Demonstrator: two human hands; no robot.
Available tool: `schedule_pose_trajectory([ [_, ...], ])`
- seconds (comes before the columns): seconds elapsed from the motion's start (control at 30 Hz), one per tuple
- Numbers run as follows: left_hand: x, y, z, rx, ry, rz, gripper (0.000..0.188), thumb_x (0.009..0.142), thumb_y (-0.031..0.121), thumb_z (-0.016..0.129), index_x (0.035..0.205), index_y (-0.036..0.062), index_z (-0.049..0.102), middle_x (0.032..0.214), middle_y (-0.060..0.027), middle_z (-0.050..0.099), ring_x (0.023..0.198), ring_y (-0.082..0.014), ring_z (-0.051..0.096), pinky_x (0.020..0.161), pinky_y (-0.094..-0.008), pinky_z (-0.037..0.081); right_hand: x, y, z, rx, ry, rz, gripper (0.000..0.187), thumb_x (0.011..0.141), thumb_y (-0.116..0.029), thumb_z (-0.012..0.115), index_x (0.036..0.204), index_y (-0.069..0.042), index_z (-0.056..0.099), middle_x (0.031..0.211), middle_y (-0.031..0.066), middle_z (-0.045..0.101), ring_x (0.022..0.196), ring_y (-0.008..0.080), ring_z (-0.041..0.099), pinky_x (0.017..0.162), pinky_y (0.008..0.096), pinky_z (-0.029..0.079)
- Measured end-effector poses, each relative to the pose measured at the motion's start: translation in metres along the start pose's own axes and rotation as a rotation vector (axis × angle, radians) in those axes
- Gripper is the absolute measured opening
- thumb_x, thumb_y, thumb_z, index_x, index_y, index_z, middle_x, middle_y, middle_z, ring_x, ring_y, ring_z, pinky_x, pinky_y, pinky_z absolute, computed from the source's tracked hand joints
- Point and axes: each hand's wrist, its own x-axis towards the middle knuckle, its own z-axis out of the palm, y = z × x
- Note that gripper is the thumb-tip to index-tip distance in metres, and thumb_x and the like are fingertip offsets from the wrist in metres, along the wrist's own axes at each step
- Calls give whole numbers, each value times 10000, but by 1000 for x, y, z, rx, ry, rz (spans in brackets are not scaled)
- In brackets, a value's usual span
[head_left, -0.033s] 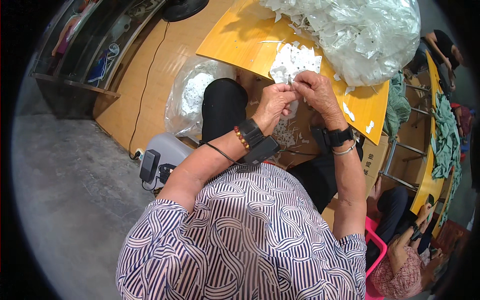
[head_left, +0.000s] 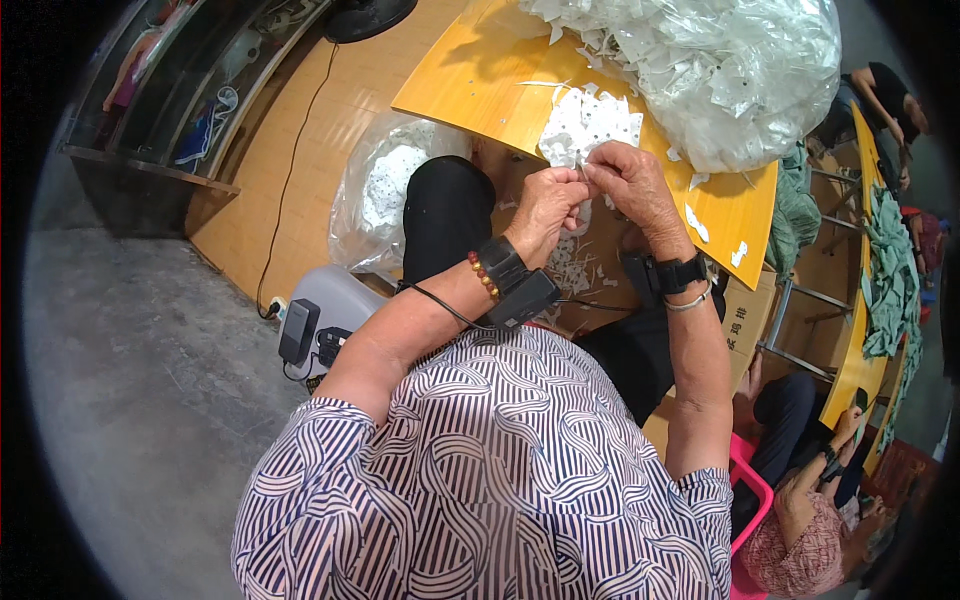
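Observation:
My left hand [head_left: 546,208] and my right hand [head_left: 632,183] meet at the near edge of the yellow table. Thumb and fingers of both are pinched together, their tips almost touching. Between them they grip the near edge of a thin white sheet with dark dots [head_left: 590,122], which spreads over the table's edge just beyond my fingers. Whether it is cloth, paper or plastic I cannot tell. My fingers cover the exact spot they pinch. A bit of white material shows below my hands.
A big clear plastic bag of white scraps [head_left: 735,85] fills the far right of the yellow table [head_left: 465,85]. Another clear bag [head_left: 350,215] of white pieces stands left of my knee. Scraps litter the floor [head_left: 575,265]. A cable runs from my left wrist device [head_left: 525,298]. People work at right.

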Motion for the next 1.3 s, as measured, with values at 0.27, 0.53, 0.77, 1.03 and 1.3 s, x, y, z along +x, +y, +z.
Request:
schedule_pose_trajectory([
  [0.27,-3,-1,-5,-32,58,5,122,796,151,593,839,37,585,687,-24,568,592,-118,549,559,-249,457,2,9,3,-111,12,-44,100,750,-127,586,776,-31,572,693,96,586,640,246,578,576,312,449],
  [0.53,12,-1,-29,-126,-63,-75,57,775,80,569,801,30,578,729,-35,576,606,-139,566,602,-268,464,8,-1,20,-598,64,-248,80,712,-133,545,680,-64,522,663,109,548,650,280,577,563,376,455],
  [0.77,-11,15,-6,41,-227,-4,56,742,36,593,786,3,599,752,-23,589,666,-89,539,642,-215,440,25,24,19,-760,90,-126,66,748,-137,520,729,-76,537,699,129,571,627,308,580,547,409,464],
  [1.03,-17,30,-20,6,-176,177,129,755,59,607,860,-15,622,878,-95,631,824,-145,578,774,-261,443,17,28,-8,-169,321,101,252,745,-89,599,996,-80,579,754,84,609,617,180,572,590,281,463],
  [1.3,-25,59,-25,191,-192,250,99,778,73,600,835,-4,621,806,-64,634,754,-115,578,723,-229,448,-25,-13,-10,426,122,20,230,740,-116,646,929,6,599,816,52,591,783,116,539,713,246,435],
])
